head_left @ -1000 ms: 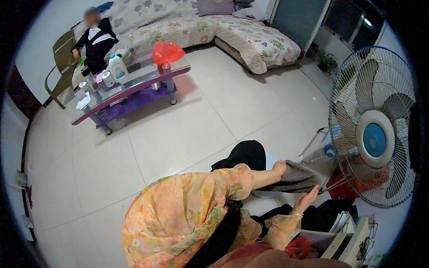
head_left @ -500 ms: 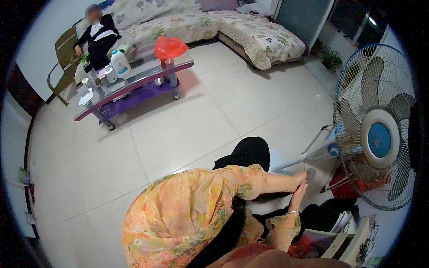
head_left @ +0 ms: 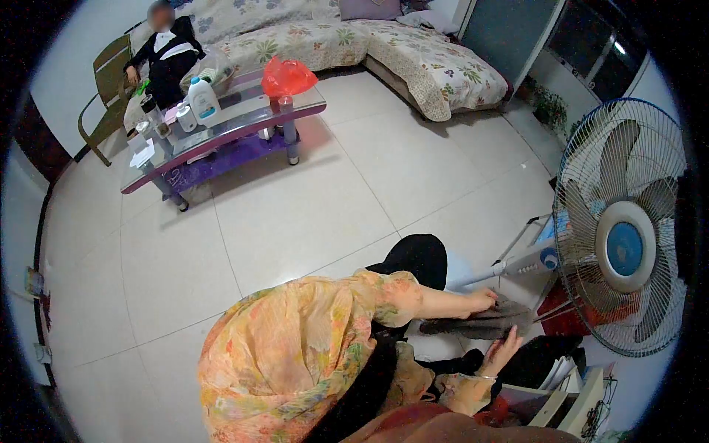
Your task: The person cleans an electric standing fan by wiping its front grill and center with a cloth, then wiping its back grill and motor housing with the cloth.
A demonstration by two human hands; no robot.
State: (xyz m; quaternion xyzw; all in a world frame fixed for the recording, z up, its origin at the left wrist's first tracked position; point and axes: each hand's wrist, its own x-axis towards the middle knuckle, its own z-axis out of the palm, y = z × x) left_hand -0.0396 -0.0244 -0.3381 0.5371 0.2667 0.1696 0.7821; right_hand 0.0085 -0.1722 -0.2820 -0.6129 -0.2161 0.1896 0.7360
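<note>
A dark grey piece of cloth-like material (head_left: 476,325) stretches out between my hands, low beside the fan; its exact kind is not clear. My left hand (head_left: 484,299) is closed on its upper edge, fingers bent over it. Below, my right hand (head_left: 502,352) has its fingers extended and apart, with the tips by the lower edge of the cloth. Whether those fingertips press on it is hard to see. Yellow floral sleeves cover both upper arms, and a black-clad knee (head_left: 417,255) shows beyond the left arm.
A standing fan (head_left: 624,236) is close on the right, its legs near my hands. Papers (head_left: 561,375) stand in a holder at the lower right. Farther off are a glass-topped coffee table (head_left: 236,118) with bottles and a red bag, a covered sofa (head_left: 436,63), and a seated person (head_left: 170,55).
My hands were together near the fan legs; now they are apart, the right one lower. The dark cloth, mostly out of sight before, is spread between them. The view has shifted slightly.
</note>
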